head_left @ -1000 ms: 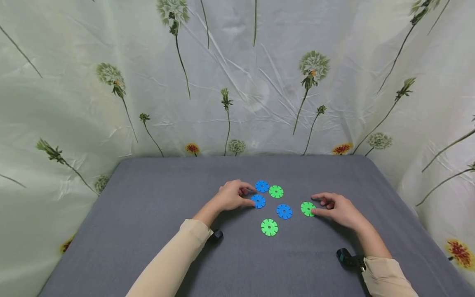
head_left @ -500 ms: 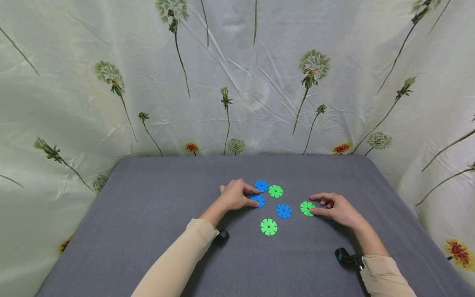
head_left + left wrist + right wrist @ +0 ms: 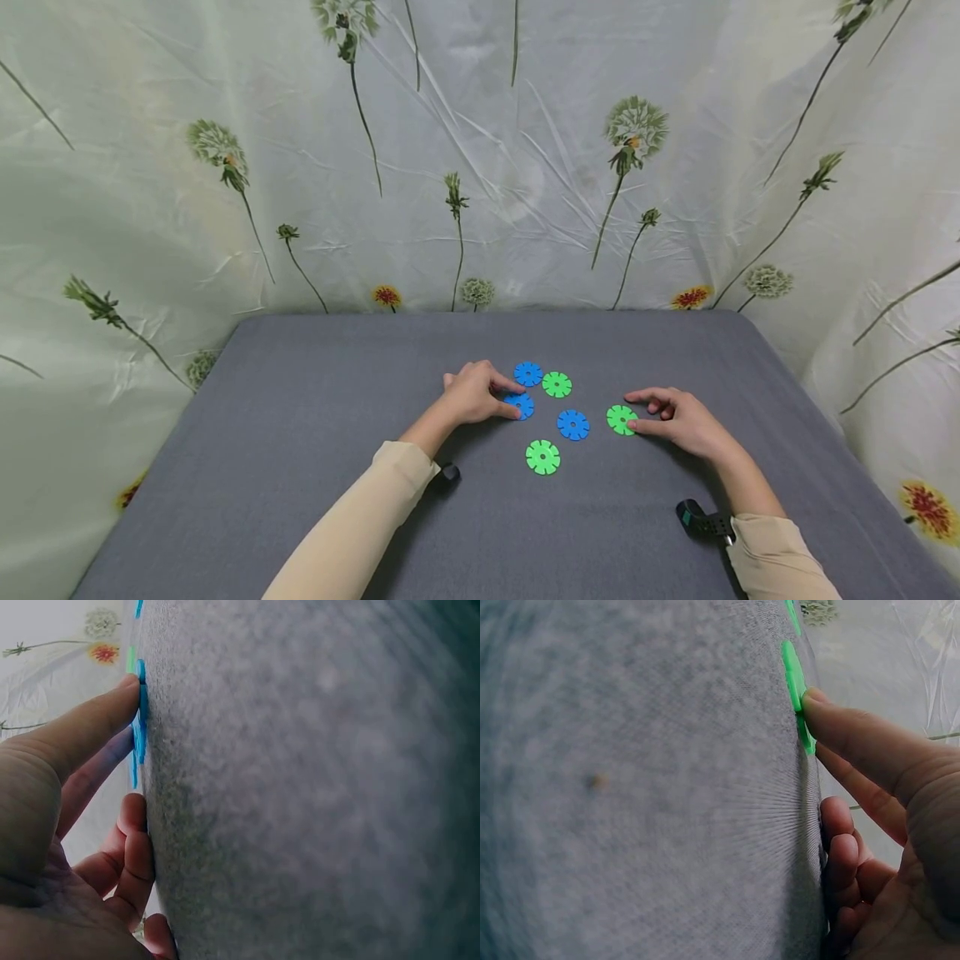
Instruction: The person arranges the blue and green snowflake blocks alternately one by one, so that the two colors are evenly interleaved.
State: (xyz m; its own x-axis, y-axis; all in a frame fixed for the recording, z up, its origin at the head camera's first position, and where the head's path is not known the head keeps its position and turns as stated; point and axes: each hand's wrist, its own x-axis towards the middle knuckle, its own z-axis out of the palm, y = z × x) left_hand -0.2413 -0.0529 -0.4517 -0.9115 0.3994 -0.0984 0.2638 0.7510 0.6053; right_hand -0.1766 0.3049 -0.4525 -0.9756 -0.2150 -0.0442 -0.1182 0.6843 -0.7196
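My left hand (image 3: 472,393) rests low over the table, its thumb tip on a flat blue notched disc (image 3: 521,407) and its index fingertip by that disc's far edge. In the left wrist view the thumb and index finger are nearly straight, the other fingers bent. My right hand (image 3: 678,421) touches a green notched disc (image 3: 619,419) with the thumb; its index finger reaches past the disc's far side. Both discs have a central hole and slotted rims. The green disc (image 3: 791,675) shows edge-on in the right wrist view, close against the cloth.
Between the hands lie a blue disc (image 3: 573,425) and, nearer, a green disc (image 3: 543,457). Farther back, another blue disc (image 3: 528,374) sits beside a green disc (image 3: 557,384). Grey cloth (image 3: 360,367) covers the table, with a flower-print curtain (image 3: 517,192) behind.
My left hand has shifted slightly right, bringing its thumb and index finger farther over the blue disc. That disc has slid a little left. The right hand has stayed nearly still.
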